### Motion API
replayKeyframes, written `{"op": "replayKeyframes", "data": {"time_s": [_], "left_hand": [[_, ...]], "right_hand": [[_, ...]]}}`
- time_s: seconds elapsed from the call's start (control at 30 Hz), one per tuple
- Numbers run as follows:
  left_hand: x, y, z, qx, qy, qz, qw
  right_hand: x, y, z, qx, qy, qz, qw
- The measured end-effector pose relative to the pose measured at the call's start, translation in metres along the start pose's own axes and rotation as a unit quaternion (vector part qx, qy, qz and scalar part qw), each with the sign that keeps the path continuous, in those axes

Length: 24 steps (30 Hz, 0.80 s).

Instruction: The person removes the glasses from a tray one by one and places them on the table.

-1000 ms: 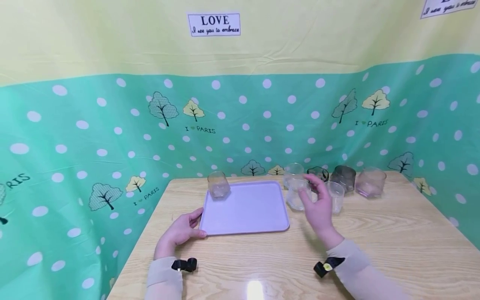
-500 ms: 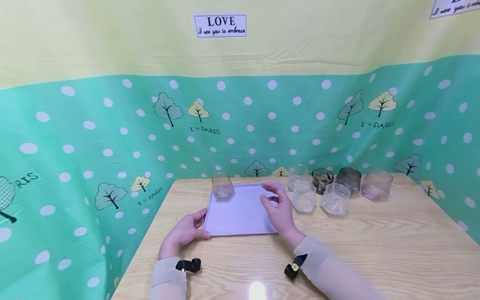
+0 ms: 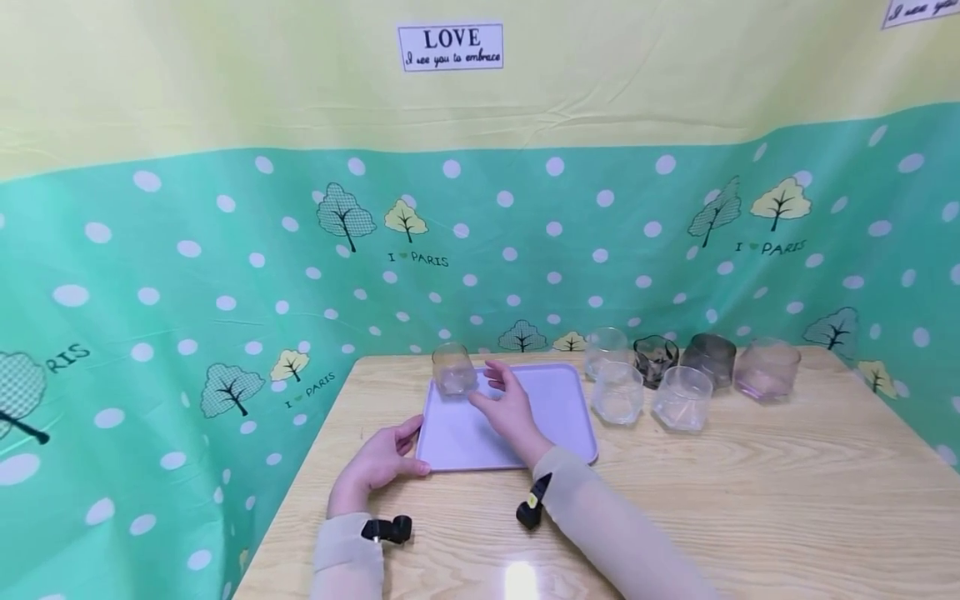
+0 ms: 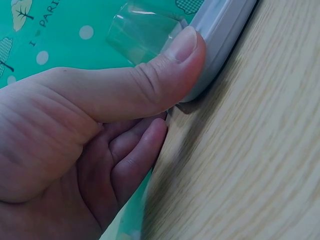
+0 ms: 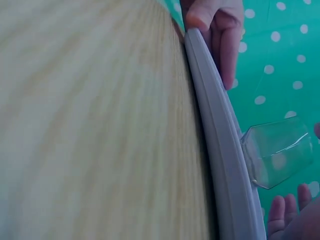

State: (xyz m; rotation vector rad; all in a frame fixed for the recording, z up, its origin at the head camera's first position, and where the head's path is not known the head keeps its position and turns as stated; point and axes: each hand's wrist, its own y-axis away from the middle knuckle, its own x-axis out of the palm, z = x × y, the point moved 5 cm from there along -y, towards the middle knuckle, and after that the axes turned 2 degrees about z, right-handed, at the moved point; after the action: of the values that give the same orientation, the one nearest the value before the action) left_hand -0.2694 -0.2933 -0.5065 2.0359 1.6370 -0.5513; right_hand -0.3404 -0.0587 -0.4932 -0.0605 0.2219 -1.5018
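A lilac tray (image 3: 558,412) lies on the wooden table, with an amber-tinted glass tumbler (image 3: 453,371) upright at its far left corner. My left hand (image 3: 384,457) holds the tray's near left corner; in the left wrist view the thumb (image 4: 175,60) lies against the rim and the other fingers are by the side. Over the tray, my right hand (image 3: 513,417) reaches toward the tumbler, thumb and fingers spread apart with nothing between them. The right wrist view shows its fingertips (image 5: 290,210) beside the tumbler (image 5: 277,152), with a gap showing.
Right of the tray stand several more glasses: two clear ones (image 3: 617,396) in front, and behind them a clear glass (image 3: 603,350), dark ones (image 3: 708,362) and a pinkish one (image 3: 768,371). A green dotted curtain (image 3: 555,250) hangs behind the table.
My right hand has moved left from the clear glasses, across the tray, to near the amber tumbler. The left hand has stayed at the tray's corner.
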Motion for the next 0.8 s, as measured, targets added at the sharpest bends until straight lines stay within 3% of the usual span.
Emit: {"op": "replayKeyframes", "data": {"time_s": [0.1,0.3,0.57,0.8], "left_hand": [[0.002,0.000,0.001,-0.006,-0.002,0.000,1.0000],[0.001,-0.001,-0.002,-0.004,0.004,0.003,1.0000],[-0.004,-0.001,0.002,-0.010,0.013,0.002,0.9999],[-0.001,-0.003,0.003,-0.009,0.018,0.006,0.9998]], "right_hand": [[0.010,-0.009,-0.003,0.011,0.028,0.009,0.9995],[0.025,-0.026,-0.006,-0.006,0.077,0.019,0.9968],[0.041,-0.041,-0.004,0.005,0.091,0.024,0.9956],[0.043,-0.048,-0.006,0.012,0.106,0.017,0.9941]]}}
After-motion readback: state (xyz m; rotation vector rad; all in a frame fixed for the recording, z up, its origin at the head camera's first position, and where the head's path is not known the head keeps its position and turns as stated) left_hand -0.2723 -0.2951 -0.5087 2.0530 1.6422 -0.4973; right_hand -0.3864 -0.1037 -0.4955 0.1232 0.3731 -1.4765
